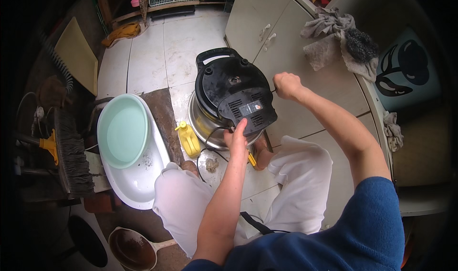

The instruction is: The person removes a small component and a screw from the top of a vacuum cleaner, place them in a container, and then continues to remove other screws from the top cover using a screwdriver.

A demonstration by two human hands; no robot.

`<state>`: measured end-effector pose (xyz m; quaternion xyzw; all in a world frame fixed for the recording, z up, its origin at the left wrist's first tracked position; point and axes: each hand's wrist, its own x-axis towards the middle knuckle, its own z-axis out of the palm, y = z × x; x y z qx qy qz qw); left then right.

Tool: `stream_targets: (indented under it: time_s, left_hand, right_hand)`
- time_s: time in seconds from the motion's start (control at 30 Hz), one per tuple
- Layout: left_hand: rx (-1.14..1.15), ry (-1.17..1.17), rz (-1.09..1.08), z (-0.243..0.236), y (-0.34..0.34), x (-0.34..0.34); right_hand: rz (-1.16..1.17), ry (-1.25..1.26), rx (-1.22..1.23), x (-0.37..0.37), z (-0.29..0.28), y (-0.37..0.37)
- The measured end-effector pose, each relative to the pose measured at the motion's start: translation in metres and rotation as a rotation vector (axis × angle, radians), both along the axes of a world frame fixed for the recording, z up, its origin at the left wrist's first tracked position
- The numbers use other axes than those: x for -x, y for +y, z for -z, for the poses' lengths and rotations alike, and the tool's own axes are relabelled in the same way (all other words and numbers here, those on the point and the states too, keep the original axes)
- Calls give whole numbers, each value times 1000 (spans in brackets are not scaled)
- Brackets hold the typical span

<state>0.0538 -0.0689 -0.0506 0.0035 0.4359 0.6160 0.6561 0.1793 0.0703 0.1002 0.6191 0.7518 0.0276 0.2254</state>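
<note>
In front of me a black electric appliance is tilted so that its vented underside, round feet and label face up. A loop handle shows at its far end, and a black cord trails from its near side. Below it is a round shiny metal basin or body; I cannot tell which. My left hand grips the appliance's near edge, thumb on top. At its right edge my right hand is a closed fist around something thin and dark, mostly hidden. A small yellow strip lies by my foot.
A yellow pump bottle stands left of the appliance. Further left, a pale green basin sits in a white tub. A brush broom and a pan are nearby. White cabinets with rags line the right.
</note>
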Motion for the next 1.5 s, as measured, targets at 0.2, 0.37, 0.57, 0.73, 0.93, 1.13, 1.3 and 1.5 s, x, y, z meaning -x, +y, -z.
stream_targets:
  time_s: [0.2,0.37,0.57,0.73,0.93,1.13,1.3,1.5]
  left_hand:
    - [17,9,8,-4,1,-4]
    - [13,9,-11,-5,0,-1]
    - [5,1,3,-2,1,-3]
    - [9,9,-9,-1,1,-2]
    - [-3,-2,4,-4,0,-3]
    - [11,-1,4,-4,0,-1]
    - [5,-16,1,-3,0,0]
    - [3,-4,-1,-5,0,-2]
  right_hand:
    - [-287,177,-81,-27,12,2]
    - [13,102,-37,-13,4,-4]
    - [147,44,-10,-10,8,3]
    - [74,39,-34,-4,6,-2]
    - [-202,47,-238,-19,22,-4]
    - [-174,30,-159,-15,13,-1]
    - [-53,34,-68,0,0,-6]
    - [-16,-26,-43,-6,4,5]
